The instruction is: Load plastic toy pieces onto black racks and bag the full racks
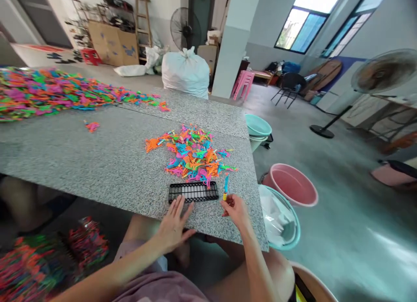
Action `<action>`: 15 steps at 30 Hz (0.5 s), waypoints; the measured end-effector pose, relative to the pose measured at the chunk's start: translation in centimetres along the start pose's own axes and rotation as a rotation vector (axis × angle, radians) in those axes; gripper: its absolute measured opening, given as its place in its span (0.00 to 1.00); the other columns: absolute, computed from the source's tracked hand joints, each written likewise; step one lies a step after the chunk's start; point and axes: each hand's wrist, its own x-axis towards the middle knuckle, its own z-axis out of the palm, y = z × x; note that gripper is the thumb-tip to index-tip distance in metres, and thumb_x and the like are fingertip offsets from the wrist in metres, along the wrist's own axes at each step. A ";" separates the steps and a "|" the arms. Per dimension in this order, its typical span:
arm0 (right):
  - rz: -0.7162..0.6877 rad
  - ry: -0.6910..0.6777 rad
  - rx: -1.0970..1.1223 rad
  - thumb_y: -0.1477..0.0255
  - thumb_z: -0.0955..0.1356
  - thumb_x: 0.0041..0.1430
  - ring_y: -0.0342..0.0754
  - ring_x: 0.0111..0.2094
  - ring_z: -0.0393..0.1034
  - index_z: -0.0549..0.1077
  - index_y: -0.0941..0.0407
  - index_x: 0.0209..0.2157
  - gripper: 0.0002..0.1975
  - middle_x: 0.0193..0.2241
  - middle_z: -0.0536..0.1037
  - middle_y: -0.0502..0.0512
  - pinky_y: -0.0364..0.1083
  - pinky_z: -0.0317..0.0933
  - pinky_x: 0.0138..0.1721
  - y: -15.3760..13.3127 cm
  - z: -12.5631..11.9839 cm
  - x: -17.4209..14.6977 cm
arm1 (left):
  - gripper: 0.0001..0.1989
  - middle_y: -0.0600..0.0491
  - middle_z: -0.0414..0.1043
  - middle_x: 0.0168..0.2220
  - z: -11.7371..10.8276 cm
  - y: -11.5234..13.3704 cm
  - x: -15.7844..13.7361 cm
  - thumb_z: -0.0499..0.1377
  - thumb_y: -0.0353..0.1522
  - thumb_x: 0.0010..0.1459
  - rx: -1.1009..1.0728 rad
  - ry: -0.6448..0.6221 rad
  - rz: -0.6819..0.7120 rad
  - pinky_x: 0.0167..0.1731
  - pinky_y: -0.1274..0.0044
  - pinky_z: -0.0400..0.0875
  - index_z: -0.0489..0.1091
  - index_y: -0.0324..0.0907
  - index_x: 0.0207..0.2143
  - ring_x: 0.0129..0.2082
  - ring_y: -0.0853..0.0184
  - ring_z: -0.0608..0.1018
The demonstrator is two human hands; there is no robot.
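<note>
My right hand point(235, 210) pinches the yellow end of a small blue plastic piece point(226, 184) near the table's right edge. My left hand point(175, 226) lies at the table's front edge with fingers spread, its fingertips at the lower side of a black plastic grid tray point(195, 192). Whitish strips show through part of the tray's mesh. Just behind the tray is a loose pile of small bright plastic pieces point(195, 156) in orange, blue, green and pink; one pink piece reaches over the tray's rear edge.
A larger heap of similar pieces point(58, 91) covers the far left of the speckled table point(124, 150). A white sack point(185, 72) stands behind it. Beside the right edge are turquoise tubs point(295, 232) and a pink basin point(291, 185). Bags of colourful pieces point(87, 243) sit below left.
</note>
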 end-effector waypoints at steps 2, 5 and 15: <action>-0.117 -0.104 0.126 0.60 0.70 0.53 0.50 0.26 0.75 0.68 0.53 0.31 0.12 0.27 0.76 0.51 0.49 0.71 0.29 -1.3 3.0 -0.3 | 0.41 0.28 0.58 0.64 0.9 1.6 -0.3 0.56 0.52 0.61 0.027 0.006 -0.023 0.60 0.56 0.64 0.59 0.29 0.65 0.66 0.42 0.61; -0.233 -0.148 -0.072 0.65 0.70 0.55 0.51 0.32 0.76 0.72 0.53 0.30 0.07 0.29 0.79 0.54 0.49 0.71 0.38 -3.7 8.6 -0.4 | 0.41 0.32 0.63 0.62 2.2 1.9 -0.7 0.53 0.53 0.62 0.011 -0.014 0.009 0.62 0.59 0.63 0.61 0.29 0.64 0.66 0.46 0.63; -0.436 -0.145 -0.641 0.75 0.74 0.52 0.53 0.41 0.72 0.77 0.54 0.36 0.08 0.34 0.78 0.55 0.52 0.61 0.48 -5.5 12.2 0.1 | 0.32 0.34 0.74 0.52 4.7 2.3 -2.5 0.55 0.47 0.63 -0.176 -0.009 0.003 0.61 0.55 0.62 0.67 0.30 0.58 0.58 0.46 0.72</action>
